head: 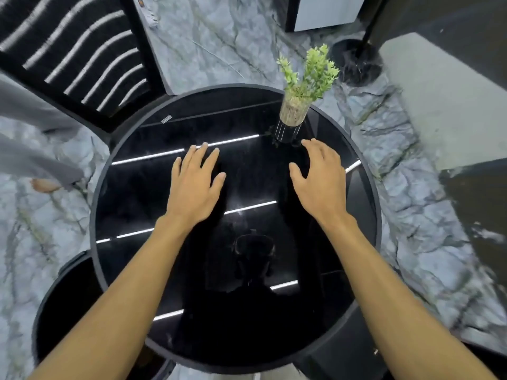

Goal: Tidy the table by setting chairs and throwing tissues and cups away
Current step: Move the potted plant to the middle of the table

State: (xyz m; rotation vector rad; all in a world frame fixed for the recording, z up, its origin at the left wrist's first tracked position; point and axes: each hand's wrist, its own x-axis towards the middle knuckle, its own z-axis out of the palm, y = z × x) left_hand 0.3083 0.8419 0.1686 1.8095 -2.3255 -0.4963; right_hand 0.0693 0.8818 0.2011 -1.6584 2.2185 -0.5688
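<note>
A round glossy black table [131, 187] fills the middle of the head view. My left hand [196, 182] hovers palm down over its centre, fingers spread, holding nothing. My right hand [319, 179] is beside it, fingers apart and empty, just in front of a small potted green plant [295, 111] at the table's far edge. A black slatted chair [82, 58] stands at the far left, touching the table rim. No tissues or cups are visible on the table.
Another black seat [68, 297] sits at the near left, partly under the table. A person's grey trouser leg and bare foot [44, 185] are at the left. A black round stand base [356, 61] and grey furniture [439, 105] lie beyond, on marble floor.
</note>
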